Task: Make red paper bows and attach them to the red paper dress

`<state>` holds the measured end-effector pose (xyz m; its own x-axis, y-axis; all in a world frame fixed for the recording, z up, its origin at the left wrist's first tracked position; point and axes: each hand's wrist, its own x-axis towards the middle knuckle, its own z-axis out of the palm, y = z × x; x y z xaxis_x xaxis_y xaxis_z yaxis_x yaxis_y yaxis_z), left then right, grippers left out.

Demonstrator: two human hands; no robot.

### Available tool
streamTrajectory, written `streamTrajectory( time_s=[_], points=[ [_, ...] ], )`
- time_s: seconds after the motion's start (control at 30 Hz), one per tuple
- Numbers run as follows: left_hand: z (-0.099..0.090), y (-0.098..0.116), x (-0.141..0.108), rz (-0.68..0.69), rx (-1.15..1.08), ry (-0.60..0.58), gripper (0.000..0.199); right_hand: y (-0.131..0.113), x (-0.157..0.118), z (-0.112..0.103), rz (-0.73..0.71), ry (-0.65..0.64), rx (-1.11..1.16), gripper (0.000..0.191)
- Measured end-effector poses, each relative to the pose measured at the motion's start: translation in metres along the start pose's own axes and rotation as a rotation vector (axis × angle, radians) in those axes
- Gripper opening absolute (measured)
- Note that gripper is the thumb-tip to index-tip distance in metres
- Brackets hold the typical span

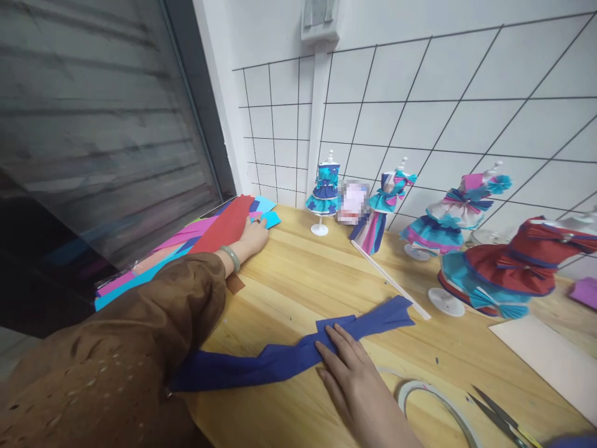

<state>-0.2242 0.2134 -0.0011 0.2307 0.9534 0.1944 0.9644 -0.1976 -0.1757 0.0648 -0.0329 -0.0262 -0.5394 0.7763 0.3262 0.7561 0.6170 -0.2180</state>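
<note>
My left hand (255, 238) reaches out to the far end of a pile of coloured paper. It touches the red sheet (232, 221) and is right beside a turquoise piece (272, 219). Its fingers point away from me and are partly hidden, so I cannot tell whether they grip a sheet. My right hand (353, 379) lies flat, fingers stretched out, on a long, creased dark blue crepe paper strip (280, 361). The strip runs across the wooden table, its left end under my brown sleeve. A smaller dark blue piece shows at its upper edge.
Four-sided wire grid (354, 118) covers the wall. Before it stand several small dress stands, including a turquoise dress (324, 193) and a red dress (527, 267). A tape roll (405, 393), scissors (499, 414), a thin white stick (392, 280) and pale card (545, 361) lie rightward.
</note>
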Motion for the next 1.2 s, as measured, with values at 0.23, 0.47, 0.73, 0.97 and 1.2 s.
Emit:
streamTrajectory(
  time_s=[0.23,0.47,0.73,0.97,1.2],
  points=[
    [0.003,0.0,0.009,-0.036,-0.144,0.021,0.025,-0.001,0.001,-0.001,0.0,-0.01,0.009,0.032],
    [-0.026,0.007,-0.008,-0.097,-0.522,0.025,0.016,-0.003,-0.001,-0.004,0.018,0.0,0.044,0.032],
    [-0.064,0.037,-0.058,-0.053,-1.293,-0.169,0.029,-0.004,0.002,-0.011,0.029,0.069,0.111,0.031],
    [-0.092,0.092,-0.102,-0.049,-1.903,-0.733,0.023,-0.005,0.002,-0.025,0.177,0.273,0.429,0.026],
    [-0.097,0.138,-0.126,0.084,-1.793,-0.987,0.028,-0.005,0.007,-0.026,0.62,0.351,1.142,0.044]
  ],
)
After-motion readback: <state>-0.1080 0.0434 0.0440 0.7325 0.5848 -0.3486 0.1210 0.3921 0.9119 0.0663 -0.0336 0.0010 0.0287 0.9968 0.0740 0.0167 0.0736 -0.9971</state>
